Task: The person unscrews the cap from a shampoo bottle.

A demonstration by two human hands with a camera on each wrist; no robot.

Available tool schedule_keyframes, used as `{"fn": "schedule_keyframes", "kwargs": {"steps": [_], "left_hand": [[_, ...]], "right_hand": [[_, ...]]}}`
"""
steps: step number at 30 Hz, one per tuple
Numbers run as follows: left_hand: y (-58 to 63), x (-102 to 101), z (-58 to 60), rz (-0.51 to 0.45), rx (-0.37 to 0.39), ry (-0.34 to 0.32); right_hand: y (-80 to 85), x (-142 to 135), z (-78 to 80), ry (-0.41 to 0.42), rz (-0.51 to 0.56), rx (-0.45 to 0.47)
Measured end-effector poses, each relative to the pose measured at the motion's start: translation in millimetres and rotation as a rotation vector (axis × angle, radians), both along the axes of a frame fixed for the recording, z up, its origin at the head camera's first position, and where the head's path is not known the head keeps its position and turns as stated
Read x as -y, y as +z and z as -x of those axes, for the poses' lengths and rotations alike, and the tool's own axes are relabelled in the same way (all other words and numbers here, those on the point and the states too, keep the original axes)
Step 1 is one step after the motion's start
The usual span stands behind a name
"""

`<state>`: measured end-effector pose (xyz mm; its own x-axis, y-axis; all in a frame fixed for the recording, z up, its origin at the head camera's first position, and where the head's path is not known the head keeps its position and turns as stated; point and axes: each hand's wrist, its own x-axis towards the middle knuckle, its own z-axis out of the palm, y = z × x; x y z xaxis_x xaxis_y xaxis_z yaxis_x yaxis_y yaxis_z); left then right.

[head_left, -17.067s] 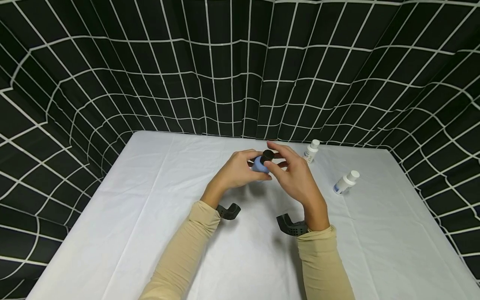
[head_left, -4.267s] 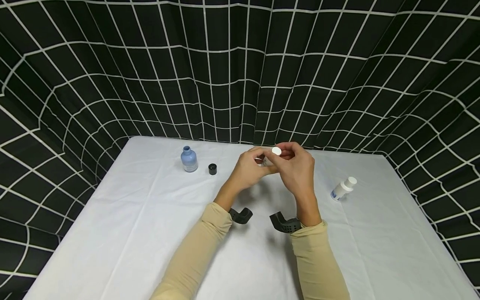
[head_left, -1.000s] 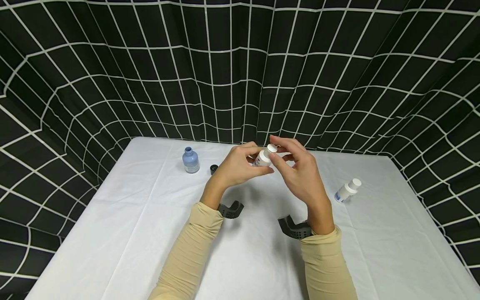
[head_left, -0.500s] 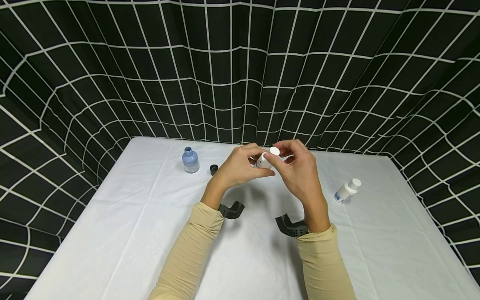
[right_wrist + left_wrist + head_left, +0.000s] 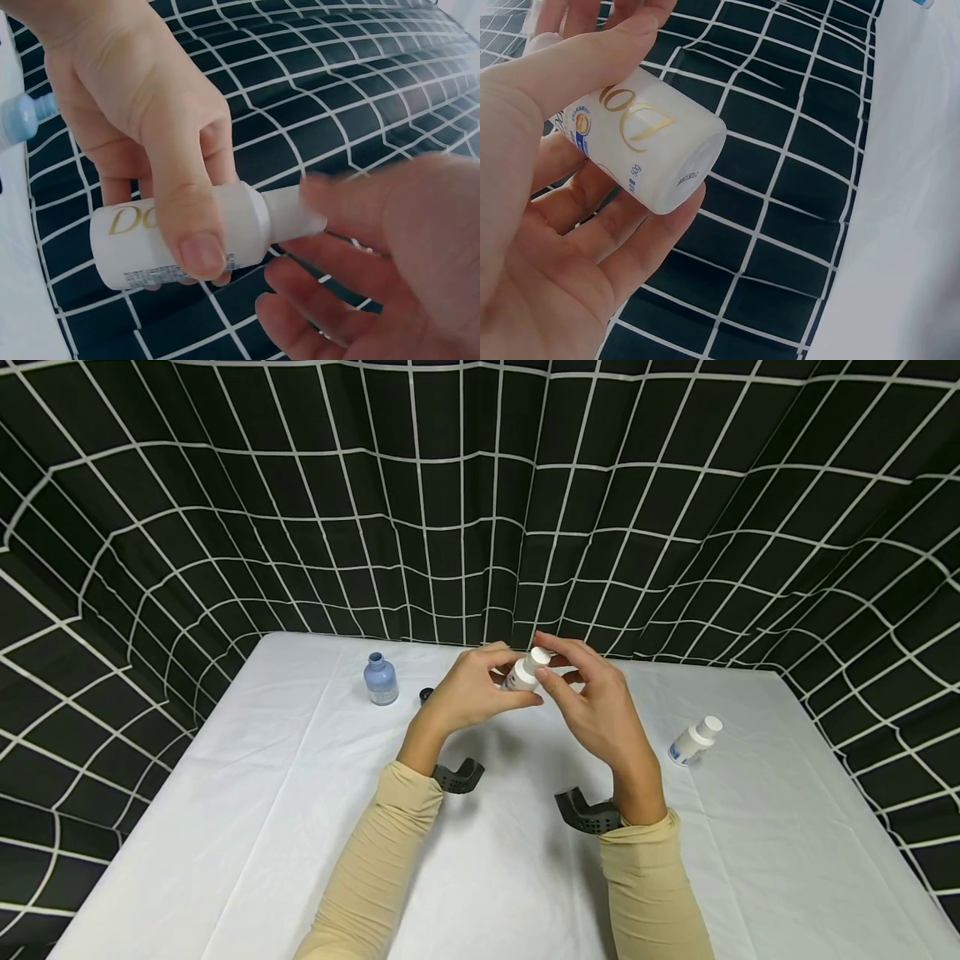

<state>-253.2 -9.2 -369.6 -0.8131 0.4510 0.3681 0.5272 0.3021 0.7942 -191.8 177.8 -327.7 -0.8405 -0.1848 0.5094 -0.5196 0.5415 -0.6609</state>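
Note:
Over the back middle of the table my left hand [image 5: 468, 689] grips a small white bottle [image 5: 519, 677], tilted with its capped end to the right. Gold lettering shows on its body [image 5: 641, 124] in the left wrist view. My right hand [image 5: 594, 700] has thumb and fingers at the white cap [image 5: 538, 657], pinching it from the side. In the right wrist view the cap [image 5: 289, 213] sits at the bottle's neck, partly behind the right thumb. Left thumb and fingers wrap the bottle body.
A blue bottle [image 5: 382, 685] without a cap stands at the back left of the white-covered table [image 5: 247, 793]. Beside it lies a black cap [image 5: 426, 693], partly hidden by the left hand. Another capped white bottle [image 5: 692, 743] stands at right. A dark gridded curtain [image 5: 450, 510] surrounds the table.
Earlier both hands held the blue bottle with its black cap on; it now stands uncapped at left. The back white bottle is now in hand. Lately the right fingers have shifted around its cap.

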Motion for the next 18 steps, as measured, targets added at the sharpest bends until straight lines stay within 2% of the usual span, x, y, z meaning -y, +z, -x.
{"fn": "schedule_keyframes", "kwargs": {"steps": [5,9,13,18], "left_hand": [[-0.6,-1.0,0.7,0.002,0.018,-0.009],[-1.1,-3.6,-1.2,0.010,0.003,-0.017],[-2.3,-5.3,-2.4,0.000,-0.013,-0.029],[-3.2,-5.3,-2.2,-0.001,-0.032,-0.032]], "right_hand": [[-0.3,2.7,1.4,-0.086,0.037,0.034],[-2.7,3.8,3.3,-0.160,0.049,0.052],[-4.8,3.4,5.0,-0.178,0.045,0.053],[-4.9,3.7,4.1,-0.156,0.038,0.031]]}}
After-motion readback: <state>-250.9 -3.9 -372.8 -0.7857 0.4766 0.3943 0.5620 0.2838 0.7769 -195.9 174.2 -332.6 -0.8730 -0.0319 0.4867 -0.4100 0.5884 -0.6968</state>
